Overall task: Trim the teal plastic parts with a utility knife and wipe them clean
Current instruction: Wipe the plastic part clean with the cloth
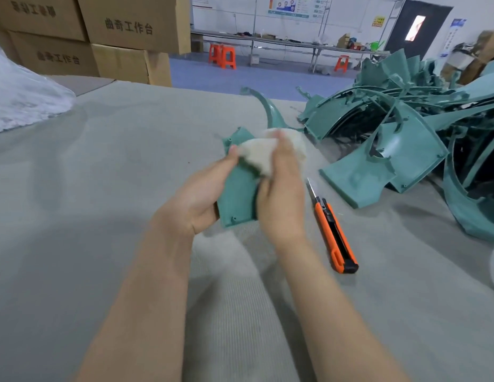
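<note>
Holding one teal plastic part just above the middle of the desk, over its grey ribbed cover. Clamping the part's left edge in the left grip, fingers curled round behind, thumb up by the far end. Pressing a white cloth onto the part's face with the right grip, fingers closed round the wad. Bit blurry there, so can't say more about the fingers.

Seeing the utility knife flat on the desk just right of the right grip, not touching it. Orange body, black slider, blade poking out toward the far edge. Can't spot any brand on it.

Looking at a big tangled pile of teal parts heaped toward the far right corner of the desk. Also one long curved strip lying near the pile, just past the held part.

Over at the far left corner: stacked cardboard boxes, printed 曲奇工作台 in dark characters on at least two faces, the top-left print too smeared to read. Crinkly clear plastic bag bulging in at the left edge.

Beyond the desk: orange stools on a blue floor, a long bench by the wall, a dark door. Wall posters and a yellow sign too small to read.
</note>
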The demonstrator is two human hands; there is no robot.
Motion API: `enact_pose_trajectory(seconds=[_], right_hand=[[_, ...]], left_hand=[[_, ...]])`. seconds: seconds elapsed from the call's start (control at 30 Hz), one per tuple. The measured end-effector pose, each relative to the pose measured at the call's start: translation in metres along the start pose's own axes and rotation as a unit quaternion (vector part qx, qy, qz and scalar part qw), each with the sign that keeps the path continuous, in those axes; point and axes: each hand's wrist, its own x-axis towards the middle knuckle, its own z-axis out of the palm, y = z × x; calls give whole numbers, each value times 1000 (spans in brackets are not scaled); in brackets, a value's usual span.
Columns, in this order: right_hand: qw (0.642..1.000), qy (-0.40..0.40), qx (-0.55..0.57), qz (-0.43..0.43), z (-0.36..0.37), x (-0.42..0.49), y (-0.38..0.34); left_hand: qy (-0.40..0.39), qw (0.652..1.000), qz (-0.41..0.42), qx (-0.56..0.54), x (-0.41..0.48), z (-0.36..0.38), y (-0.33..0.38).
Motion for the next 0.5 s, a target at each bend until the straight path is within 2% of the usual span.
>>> enact_pose_trajectory(seconds=[0.03, 0.07, 0.1, 0.2, 0.23, 0.3, 0.37, 0.4, 0.5], right_hand=[[998, 52, -6, 42, -6, 4, 6], [995, 69, -19, 69, -8, 2, 7], [997, 51, -15, 59, -5, -3, 2], [995, -68, 41, -59, 24, -23, -13], [995, -73, 40, -62, 24, -20, -12], [998, -39, 42, 33, 15, -2, 2], [998, -15, -27, 62, 7, 0, 13], [998, -24, -49, 26, 10, -6, 10], [992, -98, -20, -77, 36, -21, -2]], left_hand=[[-9, 1000, -4, 18, -1, 1, 0], [-8, 1000, -2, 28, -1, 4, 0], [-2, 1000, 8, 20, 0, 5, -1], [30, 997, 51, -57, 3, 3, 0], [40, 995, 47, -77, 3, 0, 0], [46, 997, 24, -57, 1, -3, 3], [51, 998, 19, -18, 3, 1, 1], [60, 997, 28, -25, 5, 2, 0], [61, 990, 46, -118, 12, 0, -6]])
